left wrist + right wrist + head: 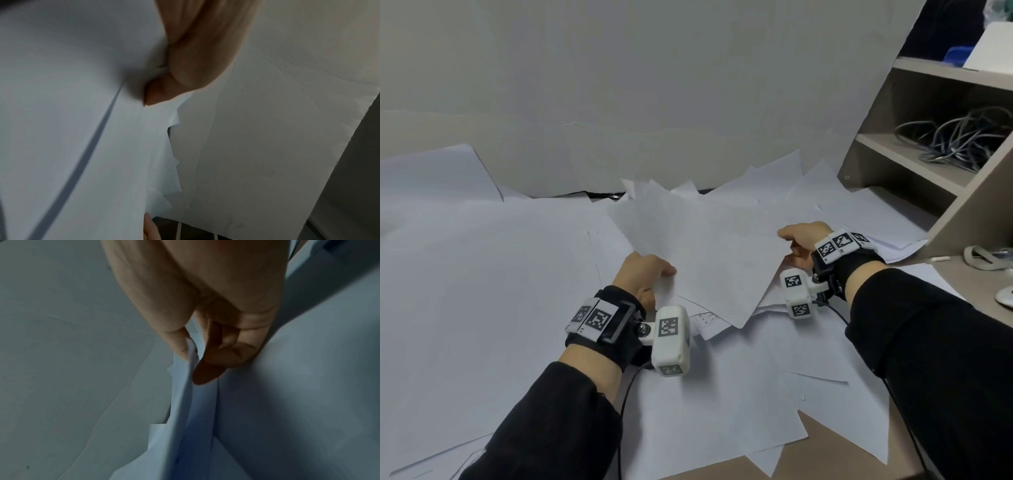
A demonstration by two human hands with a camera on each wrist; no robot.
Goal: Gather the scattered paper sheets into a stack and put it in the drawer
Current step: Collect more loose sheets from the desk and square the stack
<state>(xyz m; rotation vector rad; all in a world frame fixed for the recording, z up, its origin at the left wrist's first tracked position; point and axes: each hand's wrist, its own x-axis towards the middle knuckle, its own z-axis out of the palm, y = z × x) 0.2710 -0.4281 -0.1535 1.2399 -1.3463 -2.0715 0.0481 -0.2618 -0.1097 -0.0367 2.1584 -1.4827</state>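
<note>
i see my left hand [643,274] pinching the 7 o'clock corner of a bundle of sheets [698,246], thumb on top. my right hand [803,241] grips the bundle's 3 o'clock edge, fingers curled under it. the bundle sits lifted at the middle of the desk [842,455], tilted above the loose sheets [482,274] that cover the desk from 9 to 5 o'clock. i can't spot the drawer in any view. a shelf [914,164] with a tangle of cables [962,140] stands at 2 o'clock.
</note>
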